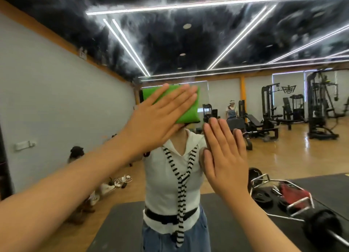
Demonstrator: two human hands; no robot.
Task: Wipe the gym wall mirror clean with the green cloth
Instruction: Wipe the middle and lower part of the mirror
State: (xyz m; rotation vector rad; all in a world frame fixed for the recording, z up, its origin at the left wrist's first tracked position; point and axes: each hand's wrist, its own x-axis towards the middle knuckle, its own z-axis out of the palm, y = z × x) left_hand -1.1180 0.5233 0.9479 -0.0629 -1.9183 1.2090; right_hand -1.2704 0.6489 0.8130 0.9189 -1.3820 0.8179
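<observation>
My left hand [160, 115] lies flat, fingers straight, pressing the folded green cloth [188, 113] against the mirror [273, 153]. The cloth sits under my fingers, its long edge roughly sideways. My right hand [224, 153], also flat and holding nothing, rests on the glass just below and right of the cloth. The left hand, I judge, leads the next stroke.

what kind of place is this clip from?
A gym, mostly seen reflected in the wall mirror: weight machines, a bench, and a barbell with weight plates on black mats.
</observation>
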